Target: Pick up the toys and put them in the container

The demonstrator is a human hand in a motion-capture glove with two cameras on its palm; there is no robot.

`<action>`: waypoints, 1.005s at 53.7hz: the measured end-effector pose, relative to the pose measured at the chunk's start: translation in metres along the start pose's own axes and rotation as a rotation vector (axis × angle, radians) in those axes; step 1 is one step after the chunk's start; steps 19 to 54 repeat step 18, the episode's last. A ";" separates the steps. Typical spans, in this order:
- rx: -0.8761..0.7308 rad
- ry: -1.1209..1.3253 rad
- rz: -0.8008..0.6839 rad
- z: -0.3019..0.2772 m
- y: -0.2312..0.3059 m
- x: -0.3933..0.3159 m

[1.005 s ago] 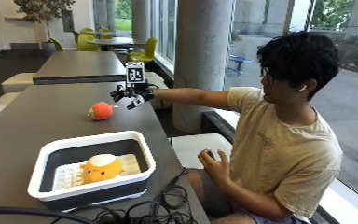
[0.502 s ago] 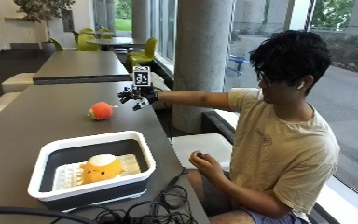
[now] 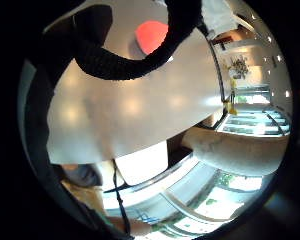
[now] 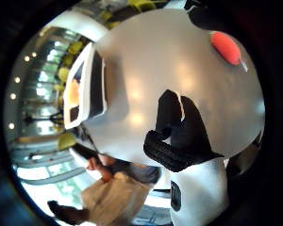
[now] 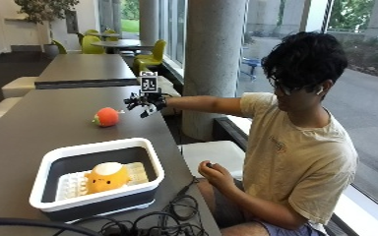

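Observation:
A red-orange round toy (image 5: 107, 117) lies on the grey table (image 5: 38, 132), also seen in the palm views (image 3: 151, 36) (image 4: 225, 47). My gloved right hand (image 5: 144, 102) hovers just to the right of it at the end of an outstretched arm. Its fingers (image 4: 179, 122) are spread and hold nothing. Nearer the table's front stands the white-rimmed dark container (image 5: 143, 150) (image 4: 87, 87). Inside it sits a yellow-orange round toy (image 5: 107, 177) on a pale ridged piece (image 5: 71, 186).
Black cables (image 5: 156, 221) lie coiled at the table's front edge beside the container. A concrete pillar (image 5: 215, 59) stands behind my arm. The person's bare left hand (image 5: 210, 169) is held below the table's right edge.
My gloved hand has shifted only slightly above the table beside the red-orange toy. The toy and the container have not moved.

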State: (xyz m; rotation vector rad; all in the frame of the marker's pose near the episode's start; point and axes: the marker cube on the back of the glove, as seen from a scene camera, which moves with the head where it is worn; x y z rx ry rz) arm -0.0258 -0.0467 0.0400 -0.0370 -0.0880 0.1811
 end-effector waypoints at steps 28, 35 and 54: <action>0.023 0.065 -0.148 -0.003 -0.011 0.008; 0.023 0.065 -0.148 -0.003 -0.011 0.008; 0.023 0.065 -0.148 -0.003 -0.011 0.008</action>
